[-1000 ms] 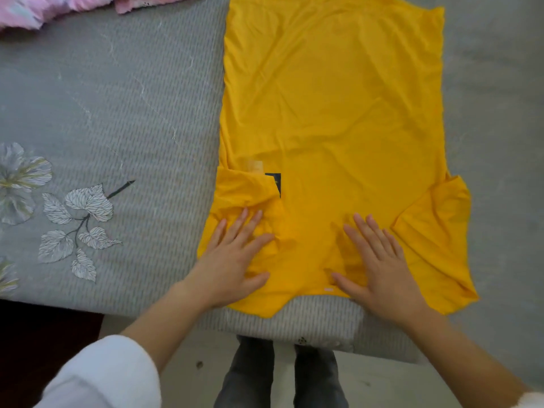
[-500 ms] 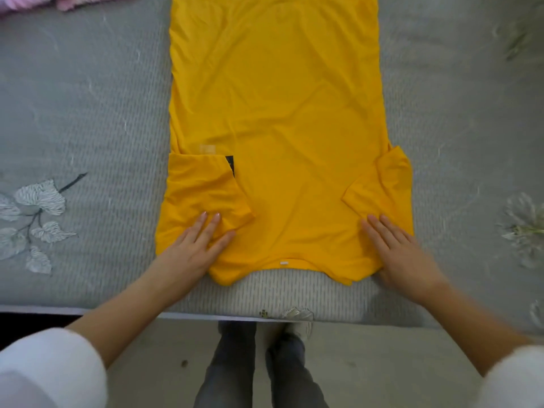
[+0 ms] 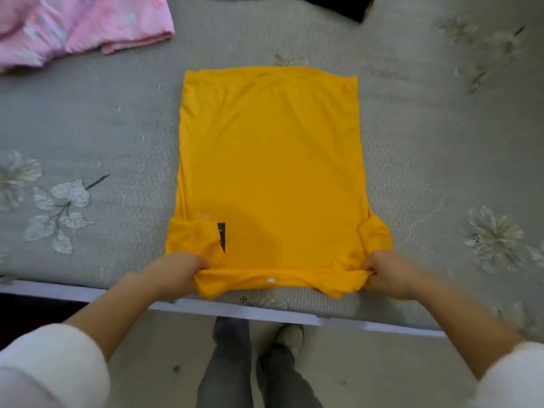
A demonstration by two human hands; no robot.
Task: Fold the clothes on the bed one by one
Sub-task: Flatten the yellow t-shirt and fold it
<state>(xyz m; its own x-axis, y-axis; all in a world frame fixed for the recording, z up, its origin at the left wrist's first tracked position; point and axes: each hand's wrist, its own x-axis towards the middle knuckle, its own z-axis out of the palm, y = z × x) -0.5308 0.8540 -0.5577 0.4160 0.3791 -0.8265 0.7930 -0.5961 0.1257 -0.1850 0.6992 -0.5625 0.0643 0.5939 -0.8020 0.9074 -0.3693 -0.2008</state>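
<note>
A yellow T-shirt [image 3: 270, 172] lies flat on the grey bed [image 3: 103, 128], both sleeves folded inward, its collar end nearest me at the bed's front edge. A small dark patch shows beside the left sleeve. My left hand [image 3: 176, 270] grips the near left corner of the shirt, fingers curled under the fabric. The near right corner is held the same way by my right hand [image 3: 388, 273]. Between the two hands the near edge is bunched and slightly lifted.
A pink garment [image 3: 73, 28] lies at the far left of the bed. A dark cloth [image 3: 338, 4] sits at the far edge. The grey bedspread has flower prints [image 3: 494, 237] on both sides. My legs and the floor are below the bed's edge.
Both hands were pressing flat on the shirt near the sleeves. Now they have curled around the near corners and lifted the near edge. The camera view has pulled back.
</note>
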